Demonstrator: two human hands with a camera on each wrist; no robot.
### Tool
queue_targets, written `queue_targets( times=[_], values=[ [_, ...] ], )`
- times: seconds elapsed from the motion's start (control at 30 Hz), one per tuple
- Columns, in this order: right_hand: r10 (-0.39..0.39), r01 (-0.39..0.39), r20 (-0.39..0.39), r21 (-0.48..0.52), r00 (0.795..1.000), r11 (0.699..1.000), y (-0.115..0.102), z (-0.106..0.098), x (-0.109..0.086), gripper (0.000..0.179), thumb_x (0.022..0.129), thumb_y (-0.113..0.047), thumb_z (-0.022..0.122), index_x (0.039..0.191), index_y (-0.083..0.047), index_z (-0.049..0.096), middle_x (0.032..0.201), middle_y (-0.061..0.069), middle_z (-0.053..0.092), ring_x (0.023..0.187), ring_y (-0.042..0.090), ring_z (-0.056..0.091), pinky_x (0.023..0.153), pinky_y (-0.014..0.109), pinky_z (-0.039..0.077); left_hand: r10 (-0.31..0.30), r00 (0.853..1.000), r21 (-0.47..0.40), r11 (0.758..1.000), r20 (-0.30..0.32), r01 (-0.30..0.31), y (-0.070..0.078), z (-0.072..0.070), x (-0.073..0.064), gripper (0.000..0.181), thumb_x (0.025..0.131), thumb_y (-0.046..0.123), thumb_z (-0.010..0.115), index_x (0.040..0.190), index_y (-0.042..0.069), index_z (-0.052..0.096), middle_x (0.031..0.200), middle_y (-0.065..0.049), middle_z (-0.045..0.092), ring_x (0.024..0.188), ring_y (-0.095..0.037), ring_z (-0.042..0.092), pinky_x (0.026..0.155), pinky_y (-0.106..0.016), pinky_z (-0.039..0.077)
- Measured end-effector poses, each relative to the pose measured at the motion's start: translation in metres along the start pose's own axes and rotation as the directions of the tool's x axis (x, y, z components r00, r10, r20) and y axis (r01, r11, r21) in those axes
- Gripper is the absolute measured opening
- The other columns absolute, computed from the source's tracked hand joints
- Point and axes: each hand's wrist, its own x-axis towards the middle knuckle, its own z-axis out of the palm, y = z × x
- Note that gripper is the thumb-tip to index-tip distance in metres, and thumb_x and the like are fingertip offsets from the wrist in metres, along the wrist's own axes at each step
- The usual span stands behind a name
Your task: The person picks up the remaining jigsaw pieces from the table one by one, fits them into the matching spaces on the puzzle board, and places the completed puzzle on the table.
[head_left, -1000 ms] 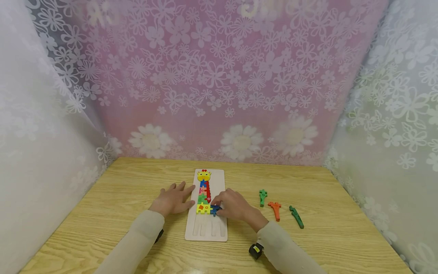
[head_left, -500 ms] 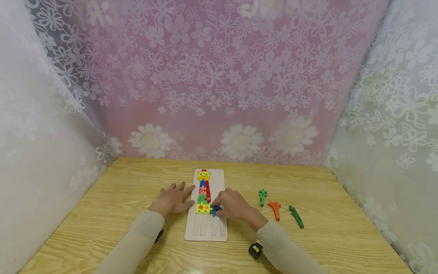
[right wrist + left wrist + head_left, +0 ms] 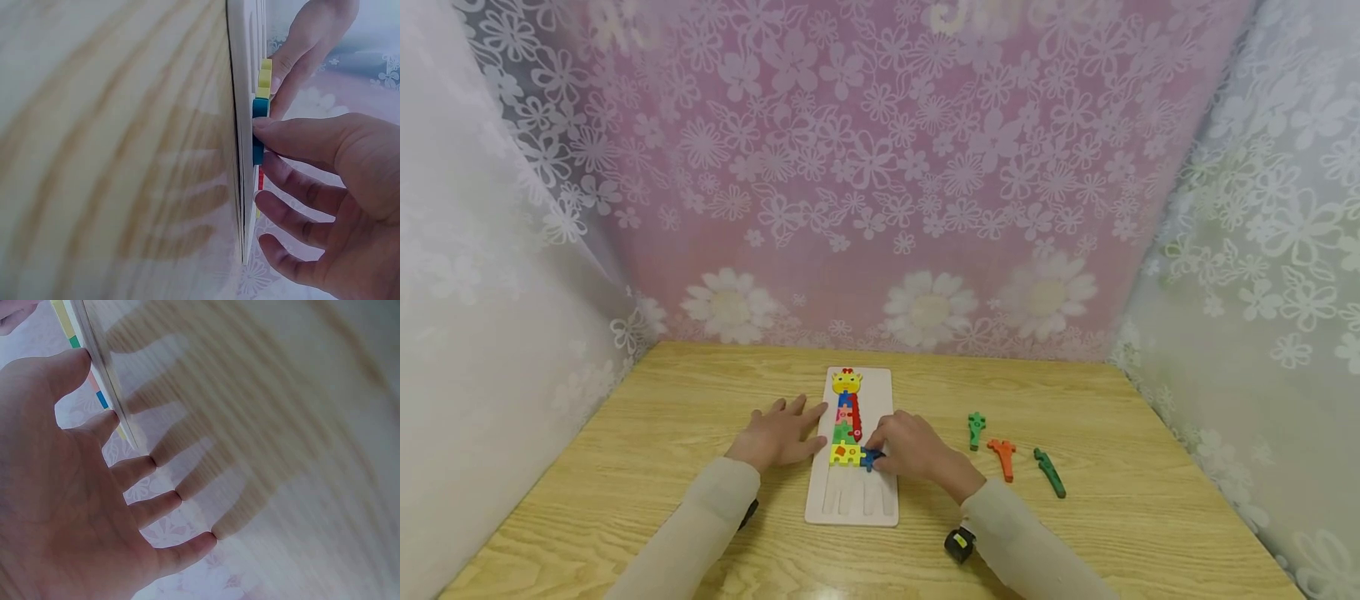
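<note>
A pale wooden puzzle board (image 3: 880, 392) lies on the table, bearing a giraffe puzzle with a yellow head (image 3: 846, 382), a neck of several coloured pieces and a yellow body piece (image 3: 846, 455). Between thumb and forefinger my right hand (image 3: 913, 446) pinches a dark blue puzzle piece (image 3: 259, 134), set against the yellow piece's right side. Its other fingers are loosely bent in the right wrist view. My left hand (image 3: 777, 433) has its fingers spread, with thumb and forefinger at the board's left edge and the other fingertips on the table (image 3: 281, 425).
To the right of the board lie a light green piece (image 3: 976, 431), an orange piece (image 3: 1002, 460) and a dark green piece (image 3: 1049, 472). Leg-shaped recesses (image 3: 868, 500) show in the board's near end. Flowered curtains (image 3: 880, 183) close in the back and sides.
</note>
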Motion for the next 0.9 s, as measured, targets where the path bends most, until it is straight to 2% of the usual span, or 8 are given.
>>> queue_targets(
  times=[0.23,0.43,0.53,0.63,0.9],
  values=[
    [-0.012,0.012,0.019,0.027,1.0,1.0,0.002,-0.006,-0.002,0.023,0.088,-0.023,0.083,0.11,-0.016,0.082,0.098,-0.004,0.076,0.087,0.009,0.06,0.077,0.025,0.05,-0.005,1.0,-0.001,1.0,0.002,0.005,0.001,0.0,0.001,0.067,0.103,0.06,0.048,0.163,0.033,0.033,0.17,-0.014,0.03,0.153,-0.05,0.031,0.117,-0.078,0.025],
    [-0.059,0.058,0.008,0.109,0.998,0.992,0.009,-0.024,-0.011,0.025,0.091,-0.018,0.078,0.115,-0.013,0.08,0.11,0.002,0.077,0.101,0.022,0.066,0.089,0.04,0.056,-0.006,1.0,0.007,1.0,-0.001,0.006,0.002,-0.001,0.0,0.067,0.103,0.059,0.048,0.163,0.032,0.033,0.17,-0.013,0.03,0.153,-0.05,0.032,0.117,-0.078,0.025],
    [-0.108,0.11,-0.02,0.113,0.994,0.988,0.02,-0.032,-0.018,0.026,0.092,-0.017,0.078,0.117,-0.01,0.079,0.115,0.005,0.076,0.107,0.026,0.067,0.097,0.048,0.055,-0.009,1.0,0.008,1.0,0.003,0.009,0.002,-0.001,0.0,0.067,0.103,0.059,0.048,0.163,0.033,0.033,0.171,-0.013,0.029,0.153,-0.05,0.031,0.117,-0.078,0.025],
    [-0.124,0.127,-0.034,0.101,0.992,0.987,0.03,-0.04,-0.029,0.027,0.092,-0.017,0.077,0.119,-0.01,0.078,0.118,0.005,0.074,0.111,0.028,0.065,0.101,0.051,0.053,-0.011,1.0,0.006,1.0,0.006,0.011,0.001,-0.001,0.0,0.067,0.103,0.059,0.048,0.163,0.033,0.032,0.171,-0.013,0.029,0.153,-0.049,0.031,0.117,-0.078,0.024],
    [-0.128,0.129,-0.017,0.088,0.992,0.988,0.054,-0.054,-0.057,0.027,0.093,-0.014,0.076,0.119,-0.009,0.077,0.121,0.007,0.071,0.107,0.028,0.059,0.092,0.048,0.053,-0.01,1.0,-0.002,1.0,0.01,0.01,0.001,-0.001,0.0,0.068,0.103,0.059,0.049,0.163,0.032,0.031,0.171,-0.014,0.028,0.154,-0.05,0.029,0.118,-0.078,0.023]
  ],
)
